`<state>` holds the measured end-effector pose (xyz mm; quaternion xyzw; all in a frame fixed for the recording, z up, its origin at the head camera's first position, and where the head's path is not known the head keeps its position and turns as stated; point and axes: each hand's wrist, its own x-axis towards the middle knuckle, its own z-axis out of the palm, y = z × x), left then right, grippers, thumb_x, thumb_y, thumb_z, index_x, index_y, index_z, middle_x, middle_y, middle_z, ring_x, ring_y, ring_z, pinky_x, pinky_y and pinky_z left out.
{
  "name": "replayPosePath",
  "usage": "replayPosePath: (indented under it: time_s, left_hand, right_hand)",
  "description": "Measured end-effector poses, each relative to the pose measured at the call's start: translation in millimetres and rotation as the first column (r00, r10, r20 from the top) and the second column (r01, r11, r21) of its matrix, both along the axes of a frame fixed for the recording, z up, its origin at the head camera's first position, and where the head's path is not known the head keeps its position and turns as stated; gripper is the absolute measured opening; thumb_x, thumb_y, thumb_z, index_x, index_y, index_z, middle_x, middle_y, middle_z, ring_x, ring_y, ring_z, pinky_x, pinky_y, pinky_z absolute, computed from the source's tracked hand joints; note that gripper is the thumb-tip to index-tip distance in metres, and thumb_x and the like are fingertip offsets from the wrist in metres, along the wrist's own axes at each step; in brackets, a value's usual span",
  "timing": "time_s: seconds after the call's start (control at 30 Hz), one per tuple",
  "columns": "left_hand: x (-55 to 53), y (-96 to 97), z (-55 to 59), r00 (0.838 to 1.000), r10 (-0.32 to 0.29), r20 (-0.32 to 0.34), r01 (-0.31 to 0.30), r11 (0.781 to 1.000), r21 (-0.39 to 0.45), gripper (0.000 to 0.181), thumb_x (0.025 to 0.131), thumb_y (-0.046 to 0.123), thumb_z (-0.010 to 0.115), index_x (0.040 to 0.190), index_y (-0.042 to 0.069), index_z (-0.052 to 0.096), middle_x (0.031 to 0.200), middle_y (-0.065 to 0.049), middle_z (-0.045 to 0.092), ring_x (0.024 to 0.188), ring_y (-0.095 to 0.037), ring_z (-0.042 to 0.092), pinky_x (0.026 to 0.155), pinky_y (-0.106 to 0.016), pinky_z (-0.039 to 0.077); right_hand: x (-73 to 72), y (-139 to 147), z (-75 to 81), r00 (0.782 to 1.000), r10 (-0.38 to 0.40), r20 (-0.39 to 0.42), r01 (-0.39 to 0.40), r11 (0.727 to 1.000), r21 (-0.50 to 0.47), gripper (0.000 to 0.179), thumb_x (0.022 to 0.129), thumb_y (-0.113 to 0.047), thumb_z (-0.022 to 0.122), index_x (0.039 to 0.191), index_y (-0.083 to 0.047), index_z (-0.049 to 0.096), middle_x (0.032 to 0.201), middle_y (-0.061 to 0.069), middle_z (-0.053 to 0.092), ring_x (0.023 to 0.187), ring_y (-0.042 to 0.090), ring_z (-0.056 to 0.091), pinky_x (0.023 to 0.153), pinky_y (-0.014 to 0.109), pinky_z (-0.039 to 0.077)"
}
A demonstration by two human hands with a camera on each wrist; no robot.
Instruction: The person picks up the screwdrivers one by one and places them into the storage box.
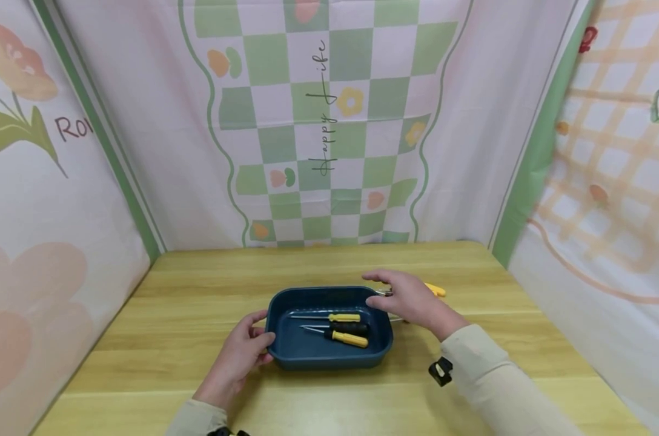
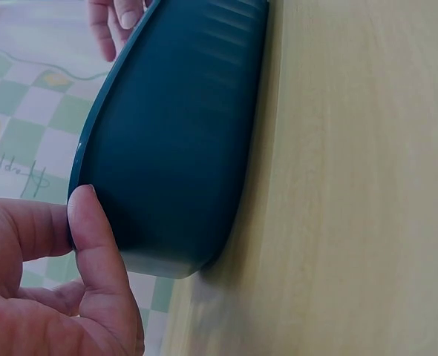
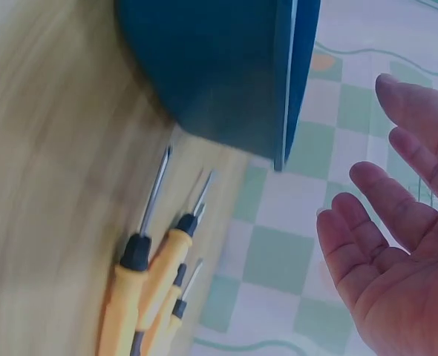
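Note:
A dark blue rectangular plastic bin [image 1: 302, 348] lies on the table, with three screwdrivers inside: two with yellow handles, the upper [image 1: 344, 317] and the lower [image 1: 351, 339], and one with a black handle [image 1: 354, 328]. My left hand [image 1: 245, 346] pinches the bin's left end at the rim, thumb and fingers on it. Above the right end hovers my right hand [image 1: 408, 298], fingers spread and holding nothing. Several more screwdrivers [image 3: 122, 304] with yellow-orange handles lie on the table beyond the bin's right end, mostly hidden by my right hand in the head view.
The wooden table [image 1: 198, 290] extends around the bin on all sides. Printed cloth [image 1: 351, 145] hangs behind it, with more cloth walls at left and right. A black strap piece [image 1: 441, 370] shows by my right sleeve.

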<state>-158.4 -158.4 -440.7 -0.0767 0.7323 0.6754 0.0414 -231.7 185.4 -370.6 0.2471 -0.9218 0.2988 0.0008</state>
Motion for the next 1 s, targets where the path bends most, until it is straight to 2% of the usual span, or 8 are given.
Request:
replayPosePath:
  time_s: [0.23, 0.7, 1.0]
  left_hand:
    - [0.2, -1.2, 0.3, 1.000, -0.004, -0.001, 0.004, 1.000, 0.001, 0.054, 0.101, 0.005, 0.061, 0.153, 0.008, 0.046, 0.116, -0.017, 0.053, 0.078, -0.021, 0.062, 0.064, -0.026, 0.057]
    - [0.8, -1.6, -0.6, 1.000, -0.008, -0.004, 0.008, 1.000, 0.007, 0.055, 0.102, 0.006, 0.061, 0.154, 0.008, 0.045, 0.115, -0.016, 0.053, 0.076, -0.021, 0.061, 0.062, -0.026, 0.057]
    - [0.5, -1.5, -0.8, 1.000, -0.009, -0.003, 0.009, 1.000, 0.003, 0.054, 0.102, 0.005, 0.061, 0.154, 0.008, 0.045, 0.115, -0.016, 0.052, 0.076, -0.021, 0.060, 0.062, -0.026, 0.057]
  right_hand:
    - [-3.9, 15.7, 4.5, 0.999, -0.031, -0.018, 0.031, 0.999, 0.020, 0.054, 0.099, -0.029, 0.072, 0.149, -0.014, 0.057, 0.150, 0.012, 0.058, 0.138, 0.042, 0.053, 0.107, 0.060, 0.049]
    - [-8.4, 43.6, -0.3, 0.993, -0.072, -0.094, 0.077, 0.996, 0.051, 0.057, 0.097, -0.027, 0.074, 0.149, -0.009, 0.057, 0.151, 0.018, 0.056, 0.139, 0.045, 0.051, 0.110, 0.065, 0.043]
    - [-9.3, 51.6, -2.7, 0.992, -0.083, -0.092, 0.089, 0.994, 0.064, 0.056, 0.097, -0.024, 0.075, 0.147, -0.009, 0.058, 0.151, 0.019, 0.056, 0.139, 0.047, 0.050, 0.111, 0.066, 0.042]
